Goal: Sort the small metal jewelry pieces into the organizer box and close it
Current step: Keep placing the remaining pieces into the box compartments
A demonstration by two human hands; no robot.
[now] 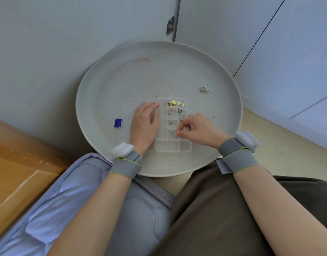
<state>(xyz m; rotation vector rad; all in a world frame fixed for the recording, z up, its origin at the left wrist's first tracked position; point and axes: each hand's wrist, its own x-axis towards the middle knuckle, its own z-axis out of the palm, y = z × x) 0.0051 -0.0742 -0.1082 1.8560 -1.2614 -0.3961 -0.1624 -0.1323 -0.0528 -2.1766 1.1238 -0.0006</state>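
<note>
A clear plastic organizer box (172,145) lies open on a round grey tray (122,71), its lid (129,106) folded flat to the left. Gold pieces (174,103) fill two top compartments; small silver pieces lie in lower ones. My left hand (145,122) rests on the lid and the box's left edge, fingers loosely bent. My right hand (195,128) hovers over the box's right side, thumb and forefinger pinching something small next to a silver heart-shaped ring (173,134) in a compartment. A small heap of silver pieces (204,89) lies loose on the tray to the upper right.
A small blue plastic piece (118,123) lies on the tray left of the lid. The tray stands against a pale wall and cabinet doors. A cardboard box (16,172) is at the left, a light blue padded bag (76,200) below it.
</note>
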